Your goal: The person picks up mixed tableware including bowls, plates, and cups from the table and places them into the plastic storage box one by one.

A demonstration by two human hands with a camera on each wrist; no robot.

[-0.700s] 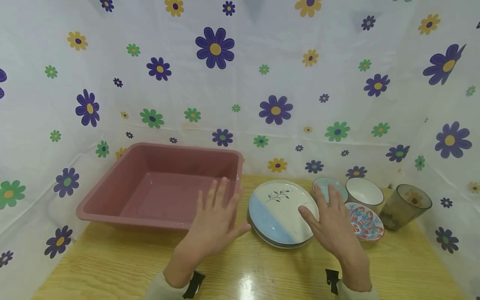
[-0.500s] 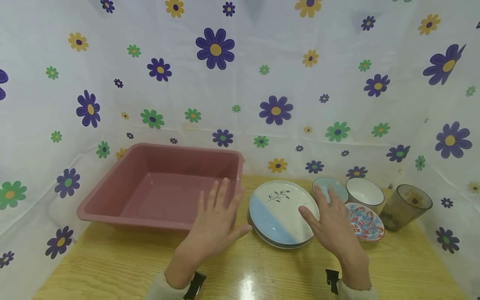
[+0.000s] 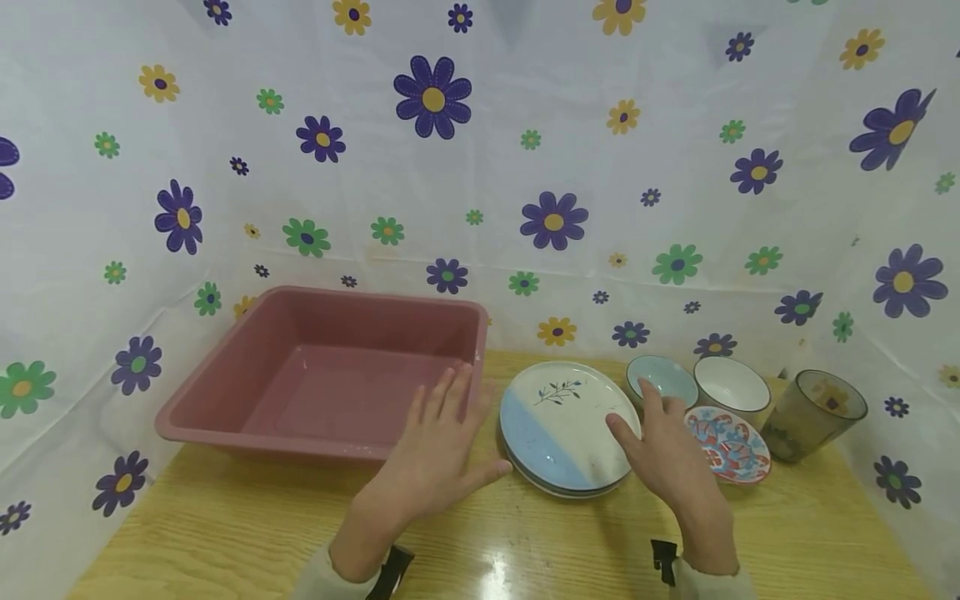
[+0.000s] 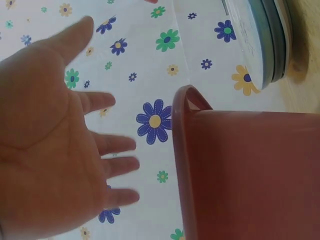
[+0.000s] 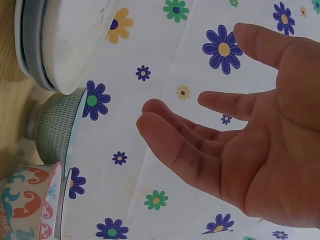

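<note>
My left hand hovers with fingers spread, overlapping the near right corner of the pink basin in the head view. Its palm is bare in the left wrist view, apart from the basin's rim. My right hand holds nothing; some fingers bend loosely, the thumb pointing over the right edge of a stack of plates. The top plate is cream and light blue with a twig design. Just beyond the right fingers is a pale blue bowl, its outside finely patterned in the right wrist view. Beside that hand sits a red-and-blue patterned bowl.
A white bowl stands behind the patterned one. Far right is a tinted glass tumbler. Everything rests on a wooden table, with a flower-printed sheet behind and at both sides.
The right hand's fingers have bent from nearly straight to loosely curled. The left hand has shifted slightly right and down. The dishes and basin stay put.
</note>
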